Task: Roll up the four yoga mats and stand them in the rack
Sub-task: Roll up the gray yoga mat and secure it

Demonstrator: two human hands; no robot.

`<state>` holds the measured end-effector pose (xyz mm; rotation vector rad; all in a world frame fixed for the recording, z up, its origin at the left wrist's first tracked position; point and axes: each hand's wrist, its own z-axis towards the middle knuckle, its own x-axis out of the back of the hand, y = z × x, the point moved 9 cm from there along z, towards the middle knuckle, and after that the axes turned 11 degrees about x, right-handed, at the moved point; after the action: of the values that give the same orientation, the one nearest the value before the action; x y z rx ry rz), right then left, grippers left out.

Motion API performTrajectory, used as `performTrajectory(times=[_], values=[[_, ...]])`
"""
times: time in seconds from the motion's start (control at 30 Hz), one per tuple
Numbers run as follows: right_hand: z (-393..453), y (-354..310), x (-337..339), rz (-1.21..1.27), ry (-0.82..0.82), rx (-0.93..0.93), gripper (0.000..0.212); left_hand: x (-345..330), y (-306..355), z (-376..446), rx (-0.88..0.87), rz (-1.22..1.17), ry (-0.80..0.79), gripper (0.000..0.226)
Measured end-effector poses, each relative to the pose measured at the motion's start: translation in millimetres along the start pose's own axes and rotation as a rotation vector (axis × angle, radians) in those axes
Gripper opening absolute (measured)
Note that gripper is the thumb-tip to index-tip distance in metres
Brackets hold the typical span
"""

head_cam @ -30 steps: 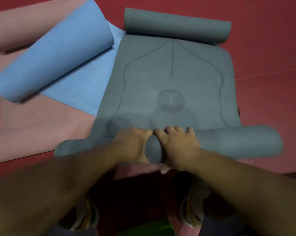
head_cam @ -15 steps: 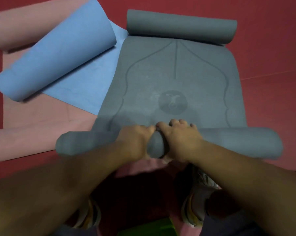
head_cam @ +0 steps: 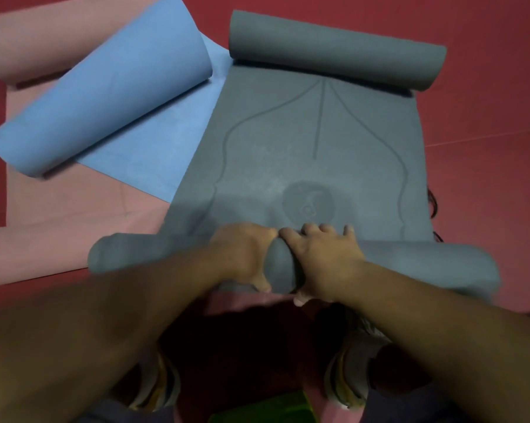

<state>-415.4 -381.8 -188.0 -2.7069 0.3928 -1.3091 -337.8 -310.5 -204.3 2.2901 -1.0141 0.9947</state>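
Both grips press down together at mid-length of the grey mat's (head_cam: 303, 141) near roll: left hand (head_cam: 242, 254) and right hand (head_cam: 324, 261) side by side, fingers curled over it. Mat lies on the floor (head_cam: 486, 102). Judged soft, springy, grippy; wider hand spacing would keep the roll even.

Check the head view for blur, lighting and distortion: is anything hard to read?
Head view: dim, even light, no glare; forearms and the near grey roll ends are motion-blurred; left hand and right hand fairly sharp; wide-angle bowing curves the far roll; shoes sit in deep shadow.
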Motion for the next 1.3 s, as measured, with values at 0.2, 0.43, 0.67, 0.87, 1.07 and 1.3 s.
performTrajectory(times=[0.2,0.43,0.67,0.87,1.07,1.3], values=[[-2.9,3.9,-14.6,0.087,-0.1,0.015,0.093,-25.0,6.2,-0.9,-0.006,-0.055,-0.201,0.098],[4.2,16.3,-21.5,0.239,-0.112,0.059,0.103,-34.7,14.4,-11.6,-0.036,0.114,0.084,0.108],[0.1,2.4,-30.4,-0.046,-0.057,0.071,0.115,-38.0,-3.9,3.6,-0.004,-0.177,-0.22,0.094],[6.3,17.8,-33.7,0.115,-0.074,0.037,0.089,-37.9,17.7,-8.5,0.006,0.096,0.003,0.108],[6.9,2.2,-41.0,0.051,-0.027,0.07,0.108,-46.3,-1.2,-4.0,0.029,-0.002,0.057,0.09],[10.1,7.8,-36.3,0.024,-0.028,0.06,0.097,-42.9,3.1,1.0,0.057,-0.08,-0.086,0.098]])
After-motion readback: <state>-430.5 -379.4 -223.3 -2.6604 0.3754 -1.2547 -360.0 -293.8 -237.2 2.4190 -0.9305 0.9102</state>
